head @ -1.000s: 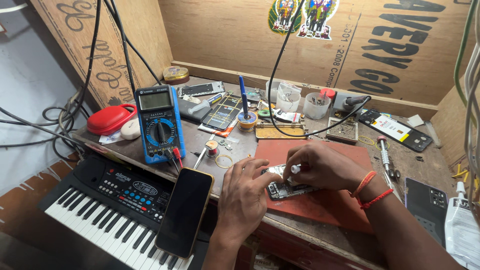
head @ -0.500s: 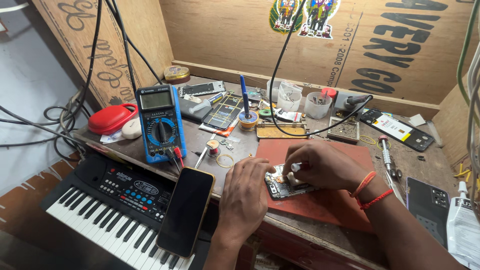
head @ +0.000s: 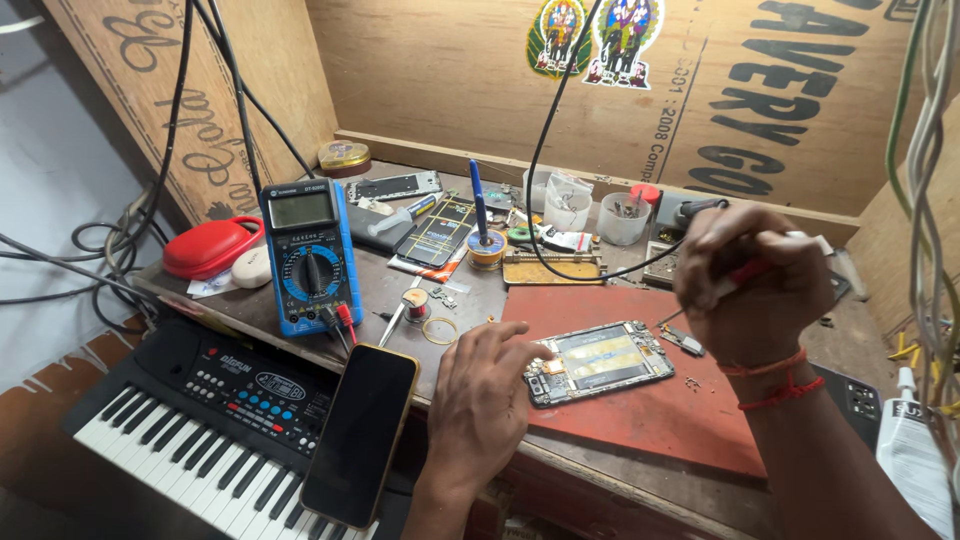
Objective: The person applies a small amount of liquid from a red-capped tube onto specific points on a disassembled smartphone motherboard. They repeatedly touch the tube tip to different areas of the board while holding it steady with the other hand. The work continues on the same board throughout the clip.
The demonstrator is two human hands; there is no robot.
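1. Step in hand: repair work on the opened phone [head: 598, 361], which lies face-down with its back cover off on the red mat [head: 690, 420], near the front edge of the bench.
2. The left hand [head: 483, 400] rests beside the phone; its fingertips touch the phone's left end and steady it, fingers spread, not clenched.
3. The right hand [head: 752, 285] is raised above and to the right of the phone, fingers closed around a thin red-handled tool [head: 738, 282], probably a screwdriver; its tip is hard to make out.
4. Next move, by judgement: lower the tool tip accurately onto the board while the left hand keeps the phone from sliding.
5. Surface: a cluttered wooden bench [head: 400, 290] with a blue multimeter [head: 310, 255], a dark phone [head: 361, 434] and a keyboard [head: 220, 420] in front.
6. Room: printed plywood walls [head: 450, 80] and hanging cables [head: 225, 80].
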